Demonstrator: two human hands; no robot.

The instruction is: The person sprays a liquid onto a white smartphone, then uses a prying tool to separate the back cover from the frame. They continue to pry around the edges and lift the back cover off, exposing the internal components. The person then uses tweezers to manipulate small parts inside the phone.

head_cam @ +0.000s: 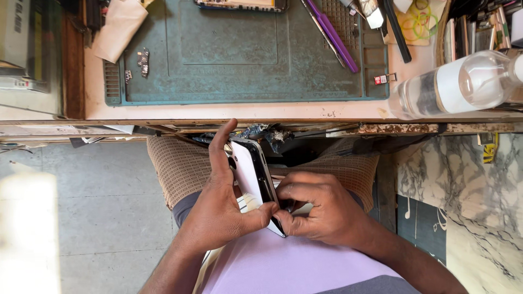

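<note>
Over the lap — both hands (272,209) grip smartphone (251,174).

One phone (253,174), one bottle (463,84), one green mat (239,54), two hands.

A white-backed phone (251,177) with a black frame sits at the centre of the view. Beneath it, at six o'clock, a lilac shirt (283,267) ends in a grey band; tan trousers (180,163) carry a fine brown woven check. At twelve o'clock lies a worn teal work mat (229,65) on a pale pink bench top (245,111), with a purple tool (335,38) at one o'clock. A clear bottle (457,84) with a white label stands at two o'clock above white marble (468,179) veined in grey. Yellow-green rubber bands (417,22) lie near it.
</note>
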